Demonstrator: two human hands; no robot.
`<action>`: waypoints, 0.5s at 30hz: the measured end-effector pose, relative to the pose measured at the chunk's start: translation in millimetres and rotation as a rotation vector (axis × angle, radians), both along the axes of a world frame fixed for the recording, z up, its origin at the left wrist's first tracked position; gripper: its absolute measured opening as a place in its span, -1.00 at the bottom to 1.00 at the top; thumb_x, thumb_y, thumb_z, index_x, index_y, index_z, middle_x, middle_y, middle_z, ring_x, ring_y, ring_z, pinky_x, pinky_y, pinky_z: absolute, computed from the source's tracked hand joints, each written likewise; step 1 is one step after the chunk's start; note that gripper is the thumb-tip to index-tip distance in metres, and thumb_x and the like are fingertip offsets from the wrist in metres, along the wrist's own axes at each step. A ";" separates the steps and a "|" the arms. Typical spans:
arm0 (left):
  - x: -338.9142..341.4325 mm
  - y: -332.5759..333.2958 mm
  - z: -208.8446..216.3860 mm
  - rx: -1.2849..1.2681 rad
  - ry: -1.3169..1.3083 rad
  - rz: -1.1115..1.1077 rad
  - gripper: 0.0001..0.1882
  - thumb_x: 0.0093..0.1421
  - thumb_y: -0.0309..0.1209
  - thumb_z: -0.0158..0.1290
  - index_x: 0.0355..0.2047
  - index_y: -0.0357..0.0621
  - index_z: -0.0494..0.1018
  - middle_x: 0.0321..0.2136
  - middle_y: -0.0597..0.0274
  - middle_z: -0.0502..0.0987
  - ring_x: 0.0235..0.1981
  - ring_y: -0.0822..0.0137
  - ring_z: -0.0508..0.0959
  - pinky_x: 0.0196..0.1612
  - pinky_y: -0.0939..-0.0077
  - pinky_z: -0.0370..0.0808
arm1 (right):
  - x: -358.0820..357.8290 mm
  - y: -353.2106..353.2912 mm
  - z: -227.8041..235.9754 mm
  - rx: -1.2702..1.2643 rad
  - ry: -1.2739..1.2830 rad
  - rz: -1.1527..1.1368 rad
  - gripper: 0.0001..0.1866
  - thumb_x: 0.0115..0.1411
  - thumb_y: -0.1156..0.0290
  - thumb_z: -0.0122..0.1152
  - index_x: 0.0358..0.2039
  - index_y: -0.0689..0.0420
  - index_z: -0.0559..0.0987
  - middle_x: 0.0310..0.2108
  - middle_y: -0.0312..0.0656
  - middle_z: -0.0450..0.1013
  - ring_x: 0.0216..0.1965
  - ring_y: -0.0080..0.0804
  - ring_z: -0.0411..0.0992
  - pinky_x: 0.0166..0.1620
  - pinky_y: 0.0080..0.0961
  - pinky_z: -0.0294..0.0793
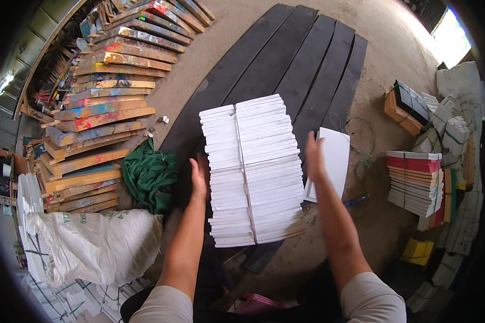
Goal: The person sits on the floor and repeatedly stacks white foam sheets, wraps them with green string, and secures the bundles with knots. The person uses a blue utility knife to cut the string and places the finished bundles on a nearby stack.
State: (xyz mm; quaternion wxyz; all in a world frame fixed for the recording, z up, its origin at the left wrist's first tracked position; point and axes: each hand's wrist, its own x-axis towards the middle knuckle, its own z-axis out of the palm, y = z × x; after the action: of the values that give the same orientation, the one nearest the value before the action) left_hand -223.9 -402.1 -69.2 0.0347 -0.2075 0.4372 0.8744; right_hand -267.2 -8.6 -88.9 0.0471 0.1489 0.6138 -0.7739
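Note:
A tall stack of white paper or board bundles (275, 156) stands in front of me, with a thin tie running down its near face. My left hand (199, 177) is held flat beside the stack's left side, fingers stretched; part of it is in shadow, and I cannot tell whether it touches. On the other side, my right hand (314, 156) is upright with its fingers extended, a small gap from the stack. Behind that hand lies a loose pile of white sheets (337, 161). Dark flat boards (264, 59) lie beneath and beyond the stack.
Paint-stained wooden frames (108, 113) are piled along the left. Nearer are a green cloth (150, 175) and a white woven sack (99, 247). To the right stand tied paper bundles (415, 183), a yellow bundle (416, 251) and loose green twine (366, 156) on the floor.

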 end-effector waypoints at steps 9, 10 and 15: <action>-22.8 -27.1 -50.0 -0.153 0.020 -0.182 -0.07 0.37 0.40 -0.14 0.39 -0.16 0.32 0.30 0.12 0.44 0.28 0.21 0.43 0.33 0.24 0.36 | -9.7 -22.4 -9.1 -0.229 -0.006 0.270 -0.04 0.43 -0.43 -0.44 0.60 -0.03 -0.19 0.61 -0.14 -0.26 0.60 -0.21 -0.31 0.56 -0.12 -0.32; -27.2 -37.1 -64.7 -0.197 0.114 -0.173 -0.06 0.37 0.40 -0.15 0.40 -0.16 0.30 0.32 0.12 0.42 0.30 0.21 0.42 0.35 0.23 0.34 | -6.3 -49.6 -0.6 -0.262 -0.115 0.198 -0.02 0.41 -0.46 -0.36 0.60 -0.08 -0.16 0.60 -0.21 -0.16 0.59 -0.25 -0.21 0.55 -0.12 -0.17; -4.8 -2.0 25.2 -0.209 -0.244 -0.426 0.02 0.38 0.47 -0.39 0.51 -0.12 0.10 0.45 0.13 0.25 0.43 0.19 0.25 0.46 0.21 0.17 | 14.4 -24.3 24.1 -0.241 -0.057 0.350 0.00 0.44 -0.40 -0.30 0.59 -0.02 -0.32 0.62 -0.07 -0.36 0.61 -0.10 -0.34 0.56 -0.10 -0.30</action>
State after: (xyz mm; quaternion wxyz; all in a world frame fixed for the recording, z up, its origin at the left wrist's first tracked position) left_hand -228.7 -404.2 -44.0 0.2488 -0.2173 0.5515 0.7660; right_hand -252.8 -32.9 -64.8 0.2155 0.0553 0.5317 -0.8172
